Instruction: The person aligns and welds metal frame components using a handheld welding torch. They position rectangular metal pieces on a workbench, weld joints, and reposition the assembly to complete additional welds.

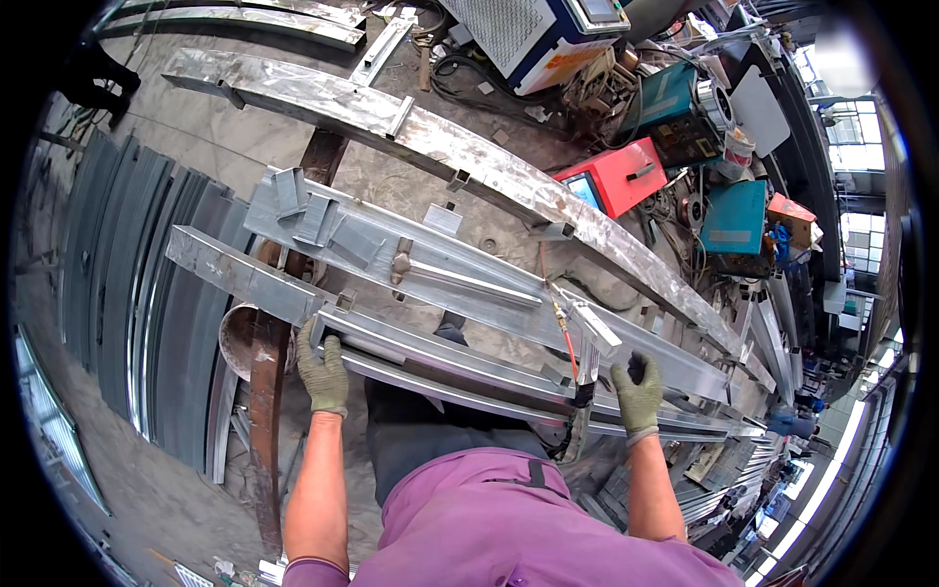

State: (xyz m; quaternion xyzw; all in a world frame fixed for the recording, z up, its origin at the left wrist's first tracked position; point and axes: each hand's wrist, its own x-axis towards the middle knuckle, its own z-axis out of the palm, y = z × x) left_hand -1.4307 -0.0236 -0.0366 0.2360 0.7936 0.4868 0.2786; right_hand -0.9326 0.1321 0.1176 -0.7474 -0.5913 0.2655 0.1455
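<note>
My left hand (pixel 324 376), in a green work glove, grips the near left end of a long galvanized steel channel (pixel 440 380). Over the right part of the same steel my right hand (pixel 638 395), gloved alike, has its fingers loosely curved and apart, with nothing seen between them. Just left of it a torch-like tool (pixel 586 364) with a red hose stands across the profiles. A hammer (pixel 401 262) with a metal handle lies on the wide steel beam (pixel 377 220) beyond. Small bent metal plates (pixel 315 219) rest at that beam's left end.
A rusty support beam (pixel 266 421) runs under the left ends. Stacked grey channels (pixel 147 293) lie at left. Farther off is a long, weathered steel beam (pixel 440 147). A red machine (pixel 618 178), teal machines (pixel 736 217) and cables stand at the right; a white-and-blue cabinet (pixel 518 39) is at the back.
</note>
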